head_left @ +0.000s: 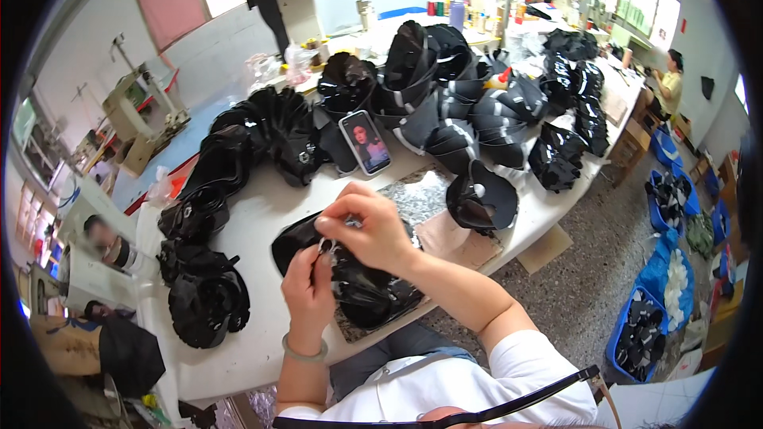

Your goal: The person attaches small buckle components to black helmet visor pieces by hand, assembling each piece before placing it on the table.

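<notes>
Where the two forearms come in from the near side, the left one wearing a pale smooth bracelet [304, 349], the left hand [308, 282] and the right hand [367, 226] meet over a glossy black piece [372, 294]. It lies right beneath them, its far left end spreading past the left fingertips and its creased, rounded bulk showing to the right of the left hand and below the right one. Both hands are nearly closed, thumbs and fingers drawn together at its upper edge; what sits between the tips is too small to tell. A speckled grey board [413, 191] lies partly under the piece, on a smooth white surface [214, 369]. On the left, ruffled black bundles [208, 306] with a plastic-like sheen run in a curving line toward the far side. Right of the hands stands a rounded black cup shape [482, 197]. Farther off, a phone [366, 143] with a lit screen leans against matte dark grey pieces [453, 145] with pale edges, nested like petals. Beyond them stands a purple bottle [456, 10].
</notes>
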Available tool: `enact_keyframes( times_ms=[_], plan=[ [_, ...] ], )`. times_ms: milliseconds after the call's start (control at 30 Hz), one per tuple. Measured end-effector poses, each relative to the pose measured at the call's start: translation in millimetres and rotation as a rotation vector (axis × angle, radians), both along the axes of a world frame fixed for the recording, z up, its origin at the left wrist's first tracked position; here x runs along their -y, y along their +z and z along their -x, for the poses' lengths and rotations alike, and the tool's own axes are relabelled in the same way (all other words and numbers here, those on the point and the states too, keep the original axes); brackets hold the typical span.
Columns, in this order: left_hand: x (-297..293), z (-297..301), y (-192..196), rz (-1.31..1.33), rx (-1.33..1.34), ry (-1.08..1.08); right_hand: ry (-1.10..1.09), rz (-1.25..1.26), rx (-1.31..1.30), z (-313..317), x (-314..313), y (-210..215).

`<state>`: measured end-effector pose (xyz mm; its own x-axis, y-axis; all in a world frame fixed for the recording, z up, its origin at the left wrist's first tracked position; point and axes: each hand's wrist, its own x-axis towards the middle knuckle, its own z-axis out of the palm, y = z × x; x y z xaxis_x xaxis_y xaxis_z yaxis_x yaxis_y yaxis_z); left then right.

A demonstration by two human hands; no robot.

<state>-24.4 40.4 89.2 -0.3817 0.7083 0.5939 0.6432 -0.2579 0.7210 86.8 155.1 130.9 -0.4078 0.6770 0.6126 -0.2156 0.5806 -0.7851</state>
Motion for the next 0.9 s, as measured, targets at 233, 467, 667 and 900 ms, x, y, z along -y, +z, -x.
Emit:
enact_keyframes(
  times_ms=[233, 467, 667, 900],
  plan=[
    [-3, -9, 9, 0.037, -0.001, -0.044, -0.148, -0.167, 0.211, -14, -45, 17],
    [6, -19, 38, -0.149, -0.458, -0.185, 0.556, 0.412, 0.601, -22, -50, 21],
    [11, -41, 43, -0.192, -0.502, -0.268, 0.616, 0.771, -0.084, -75, -26, 57],
    [23, -36, 0, 0.028, -0.357, -0.316, -0.032, 0.153, -0.409, -192, -3, 117]
  ],
)
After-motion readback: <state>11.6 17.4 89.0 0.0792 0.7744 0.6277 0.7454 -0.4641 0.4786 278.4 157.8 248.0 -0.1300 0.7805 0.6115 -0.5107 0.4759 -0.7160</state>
